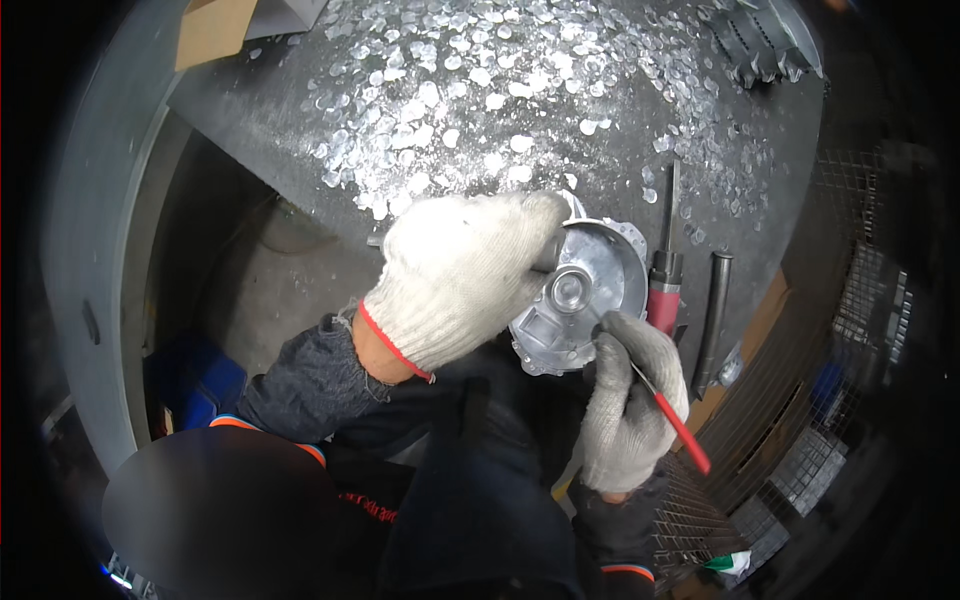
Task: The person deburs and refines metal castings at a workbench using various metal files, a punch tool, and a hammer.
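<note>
Red-handled tool (683, 435), clamped in fingers of right hand (633, 435): could skid across silver casting (617, 262) should left hand (460, 270), at left rim, fingers' closure unclear, slip.

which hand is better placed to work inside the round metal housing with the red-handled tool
Probably the right hand: it grips the red-handled tool, whose shaft points toward the round metal housing. The left hand covers the housing's upper left edge.
</note>
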